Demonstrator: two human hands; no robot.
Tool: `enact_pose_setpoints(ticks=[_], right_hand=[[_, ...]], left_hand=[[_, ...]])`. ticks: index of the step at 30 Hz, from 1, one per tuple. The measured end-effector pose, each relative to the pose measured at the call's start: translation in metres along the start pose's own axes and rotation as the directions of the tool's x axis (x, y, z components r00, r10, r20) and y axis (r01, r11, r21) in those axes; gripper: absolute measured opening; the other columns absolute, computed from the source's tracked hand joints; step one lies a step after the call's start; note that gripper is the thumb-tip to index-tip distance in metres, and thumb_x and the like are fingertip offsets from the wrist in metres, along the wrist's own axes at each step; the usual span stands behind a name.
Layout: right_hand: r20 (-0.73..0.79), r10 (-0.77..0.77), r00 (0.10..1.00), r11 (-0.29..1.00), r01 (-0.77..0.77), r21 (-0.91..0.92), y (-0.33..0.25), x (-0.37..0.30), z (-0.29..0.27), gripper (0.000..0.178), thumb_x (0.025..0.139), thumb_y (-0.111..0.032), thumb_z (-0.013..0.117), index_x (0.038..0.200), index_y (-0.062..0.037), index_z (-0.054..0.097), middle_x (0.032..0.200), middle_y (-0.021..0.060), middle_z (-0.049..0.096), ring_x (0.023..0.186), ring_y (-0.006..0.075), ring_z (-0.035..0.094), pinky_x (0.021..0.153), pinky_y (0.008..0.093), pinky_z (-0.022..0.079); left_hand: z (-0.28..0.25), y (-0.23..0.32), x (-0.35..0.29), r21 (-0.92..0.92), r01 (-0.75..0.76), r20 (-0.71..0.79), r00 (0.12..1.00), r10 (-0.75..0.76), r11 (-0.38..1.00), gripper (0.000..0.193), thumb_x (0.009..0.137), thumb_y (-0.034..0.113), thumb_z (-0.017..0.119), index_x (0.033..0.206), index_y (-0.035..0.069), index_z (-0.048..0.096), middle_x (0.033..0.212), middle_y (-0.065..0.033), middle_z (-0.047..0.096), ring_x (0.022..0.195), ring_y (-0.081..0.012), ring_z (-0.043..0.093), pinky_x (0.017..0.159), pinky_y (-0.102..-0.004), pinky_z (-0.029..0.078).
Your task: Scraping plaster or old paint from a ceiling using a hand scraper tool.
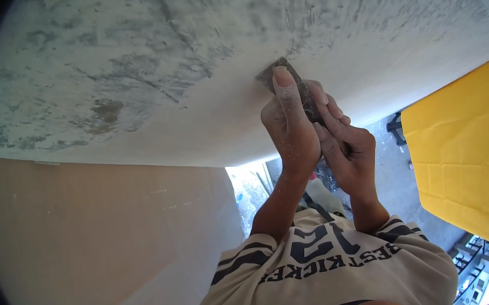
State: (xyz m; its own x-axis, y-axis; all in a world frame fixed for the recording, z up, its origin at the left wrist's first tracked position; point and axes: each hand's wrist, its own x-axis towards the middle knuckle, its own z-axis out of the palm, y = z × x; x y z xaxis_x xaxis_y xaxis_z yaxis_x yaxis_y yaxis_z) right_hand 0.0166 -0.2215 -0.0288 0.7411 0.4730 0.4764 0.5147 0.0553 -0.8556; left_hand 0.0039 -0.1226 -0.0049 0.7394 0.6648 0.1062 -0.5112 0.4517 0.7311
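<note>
A dark, flat, narrow tool rests with its far end against the white-coated surface; it looks like a sanding block or scraper, but I cannot tell which. My left hand grips it, the thumb stretched along its face towards the far end. Close beside it, my right hand has its fingers wrapped around the tool's right edge and lower part. Pale dust coats the fingers of both hands. Grey streaks and a brownish bare patch mark the coated surface beyond the hands.
A smooth beige wall meets the coated surface on the left. At the right hangs or stands a large yellow sheet, with a small black object near its edge. Shelving-like shapes appear at the lower right, and grey floor lies below.
</note>
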Motion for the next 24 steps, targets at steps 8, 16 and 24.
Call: enact_pose_setpoints(ticks=[8, 16, 24], right_hand=[[0.007, 0.070, 0.998, 0.997, -0.070, 0.014, -0.018, 0.017, -0.011, 0.036, 0.090, 0.000, 0.063, 0.126, 0.0017, 0.063, 0.062, 0.0023, 0.054, 0.055, 0.0034, 0.040, 0.053, 0.0192, 0.034], [0.061, 0.130, 0.990, 0.991, -0.129, -0.025, -0.051, 0.020, -0.036, 0.037, 0.090, 0.003, 0.059, 0.127, 0.0047, 0.060, 0.091, 0.0162, 0.070, 0.067, 0.0054, 0.051, 0.063, 0.0184, 0.043], [0.045, 0.060, 0.997, 0.996, -0.056, -0.074, -0.035, 0.022, -0.029, 0.038, 0.089, 0.002, 0.062, 0.126, 0.0041, 0.062, 0.076, 0.0101, 0.065, 0.059, 0.0046, 0.045, 0.058, 0.0208, 0.041]], left_hand=[[0.021, 0.006, -0.002, -0.034, 0.014, 0.010, 1.000, -0.013, 0.999, 0.064, 0.102, 0.054, 0.038, 0.068, 0.001, 0.052, 0.057, -0.0082, 0.052, 0.050, -0.0177, 0.058, 0.048, -0.0302, 0.053], [0.051, 0.023, -0.003, -0.055, 0.021, 0.010, 1.000, -0.021, 0.998, 0.062, 0.101, 0.057, 0.037, 0.070, 0.004, 0.048, 0.054, -0.0072, 0.046, 0.049, -0.0206, 0.056, 0.045, -0.0338, 0.054], [0.039, 0.014, 0.000, -0.046, -0.025, 0.054, 0.998, 0.028, 0.999, 0.064, 0.102, 0.054, 0.038, 0.068, 0.002, 0.052, 0.058, -0.0082, 0.053, 0.049, -0.0180, 0.058, 0.047, -0.0304, 0.053]])
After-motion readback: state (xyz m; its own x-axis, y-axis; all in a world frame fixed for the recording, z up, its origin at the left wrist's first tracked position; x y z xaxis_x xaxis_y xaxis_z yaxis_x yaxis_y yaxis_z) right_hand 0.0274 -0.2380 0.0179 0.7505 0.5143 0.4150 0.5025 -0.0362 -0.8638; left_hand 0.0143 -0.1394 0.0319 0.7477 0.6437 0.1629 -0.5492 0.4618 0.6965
